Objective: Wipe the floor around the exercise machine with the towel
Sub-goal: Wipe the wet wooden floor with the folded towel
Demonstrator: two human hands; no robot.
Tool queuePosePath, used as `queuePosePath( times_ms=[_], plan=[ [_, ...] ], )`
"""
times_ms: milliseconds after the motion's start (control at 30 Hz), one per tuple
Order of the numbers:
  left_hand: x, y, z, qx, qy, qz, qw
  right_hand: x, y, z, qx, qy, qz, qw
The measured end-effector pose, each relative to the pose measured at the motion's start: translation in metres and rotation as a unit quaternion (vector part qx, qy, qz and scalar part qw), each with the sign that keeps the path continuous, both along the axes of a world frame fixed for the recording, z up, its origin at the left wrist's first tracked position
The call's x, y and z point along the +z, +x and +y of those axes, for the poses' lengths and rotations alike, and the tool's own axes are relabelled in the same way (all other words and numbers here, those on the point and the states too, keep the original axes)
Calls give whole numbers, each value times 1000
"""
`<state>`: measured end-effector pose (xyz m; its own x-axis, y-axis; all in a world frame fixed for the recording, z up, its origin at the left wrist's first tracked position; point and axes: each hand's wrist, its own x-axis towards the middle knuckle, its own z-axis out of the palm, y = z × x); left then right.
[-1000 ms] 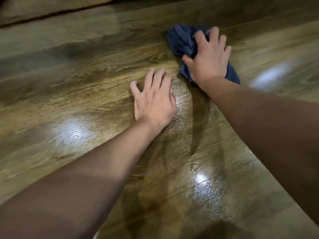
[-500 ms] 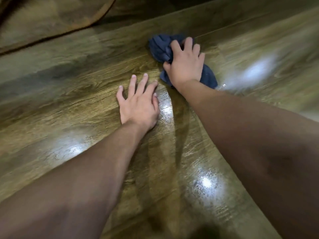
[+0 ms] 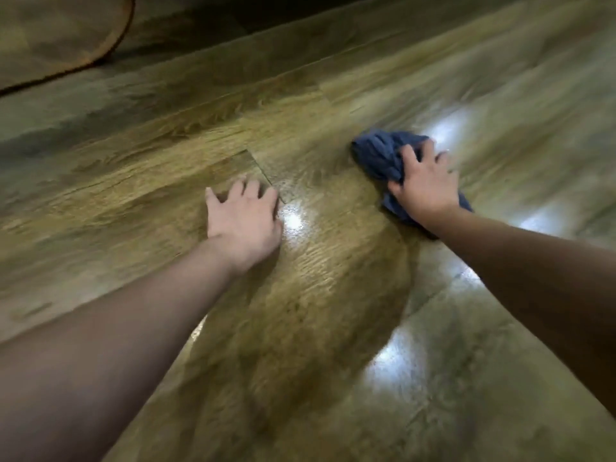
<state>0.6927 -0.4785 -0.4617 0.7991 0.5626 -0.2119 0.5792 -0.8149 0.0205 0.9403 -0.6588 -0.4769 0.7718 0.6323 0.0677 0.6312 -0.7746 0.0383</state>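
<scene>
A crumpled blue towel (image 3: 378, 155) lies bunched on the glossy wood-plank floor (image 3: 300, 121) at the right of the head view. My right hand (image 3: 425, 183) presses down on it, fingers spread over the cloth, and covers its near half. My left hand (image 3: 245, 216) rests flat on the bare floor to the left of the towel, fingers straight and slightly spread. The frame is blurred by motion. No exercise machine shows in this view.
A tan mat or rug with a dark curved edge (image 3: 113, 45) lies at the top left corner. Bright light reflections shine on the floor near both hands and at the lower right.
My right hand has slid the towel to the right across the floor, away from my left hand. The left hand stays planted on the boards. The view has shifted.
</scene>
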Motion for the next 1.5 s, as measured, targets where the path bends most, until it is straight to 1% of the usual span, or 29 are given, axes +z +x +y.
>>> queuePosePath(
  times_ms=[67, 133, 233, 300, 367, 433, 500, 567, 633, 667, 700, 767, 867, 933, 1000, 1067, 1167, 1233, 1267, 1333, 1367, 1433, 1467, 1500],
  plan=[
    [5, 0, -36, -47, -32, 0, 998, -1, 10, -38, -80, 9, -6, 997],
    [11, 3, -59, -60, -83, 4, 995, -2, 0, -58, -125, 8, -18, 992],
    [17, 7, -79, -35, -150, 3, 988, 6, -45, -70, -111, -8, -22, 994],
    [21, 11, -88, 11, -170, -25, 985, 12, -89, -89, -33, -11, -10, 999],
    [24, 11, -99, 42, -180, -58, 981, 14, -143, -116, 80, 5, 18, 997],
    [28, 11, -114, 7, -163, -60, 985, 13, -195, -147, 184, 18, 46, 982],
    [30, 13, -130, -41, -145, -54, 987, 12, -233, -173, 294, -4, 71, 953],
    [31, 18, -145, -66, -138, -29, 988, 11, -244, -194, 410, -39, 68, 909],
    [31, 25, -162, -81, -151, -7, 985, 14, -232, -207, 476, -51, 54, 877],
    [30, 29, -170, -89, -164, 0, 982, 14, -222, -211, 485, -49, 43, 872],
    [28, 31, -178, -95, -180, 7, 979, 14, -209, -213, 481, -48, 35, 875],
    [25, 34, -189, -103, -196, 25, 975, 14, -177, -217, 430, -44, 30, 901],
    [22, 32, -190, -109, -186, 50, 975, 15, -120, -225, 280, -41, 26, 959],
    [22, 28, -188, -130, -177, 70, 973, 17, -80, -234, 173, -38, 20, 984],
    [21, 25, -187, -143, -164, 86, 972, 18, -50, -240, 70, -23, 19, 997],
    [20, 27, -191, -135, -149, 82, 976, 17, -39, -240, -16, -4, 25, 1000],
    [20, 38, -205, -98, -111, 67, 987, 15, -61, -227, -89, 14, 19, 996],
    [19, 47, -219, -68, -84, 56, 993, 18, -87, -225, -87, 14, 33, 996],
    [19, 51, -225, -49, -78, 39, 995, 19, -102, -228, -61, 5, 41, 997],
    [18, 55, -230, -15, -88, -35, 995, 22, -136, -238, 30, -1, 55, 998],
    [17, 55, -231, -21, -99, -89, 991, 23, -156, -244, 85, 6, 63, 994],
    [16, 53, -230, -84, -151, -183, 968, 22, -190, -256, 199, 5, 72, 977],
    [17, 52, -230, -125, -190, -205, 952, 21, -202, -264, 241, 0, 73, 968],
    [18, 50, -231, -166, -221, -211, 938, 20, -209, -272, 257, 0, 74, 964]
  ],
)
